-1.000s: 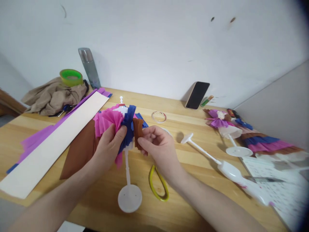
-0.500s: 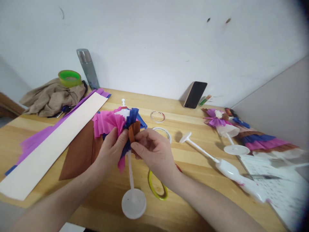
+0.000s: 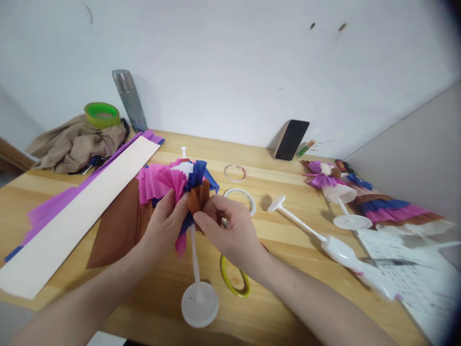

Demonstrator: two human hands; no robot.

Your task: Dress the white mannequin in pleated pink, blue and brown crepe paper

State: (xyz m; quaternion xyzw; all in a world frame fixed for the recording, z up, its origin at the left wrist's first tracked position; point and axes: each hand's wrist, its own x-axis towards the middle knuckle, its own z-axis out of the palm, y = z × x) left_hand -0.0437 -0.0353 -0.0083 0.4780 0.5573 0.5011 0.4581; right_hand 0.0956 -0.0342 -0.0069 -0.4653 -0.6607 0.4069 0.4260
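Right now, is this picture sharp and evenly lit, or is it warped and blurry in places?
Head view: soft, even light, with only faint shadows under the left hand and right hand; the middle is sharp, pleats of the brown paper showing clearly. The wide lens bends the table edge, the printed sheet at right is smeared, and the right corners darken.

Centre: the doll stand (image 3: 199,303) is standing on the table (image 3: 295,250), with both hands meeting at its top.
Left: the paper strip (image 3: 77,211) is lying beside the stand.
Far left: the cloth heap (image 3: 72,144) is carrying a tape roll (image 3: 102,114), the flask (image 3: 128,98) standing just right of it.
Behind: the phone (image 3: 291,140) is leaning on the wall.
Right: a spare stand (image 3: 324,240) is lying flat.
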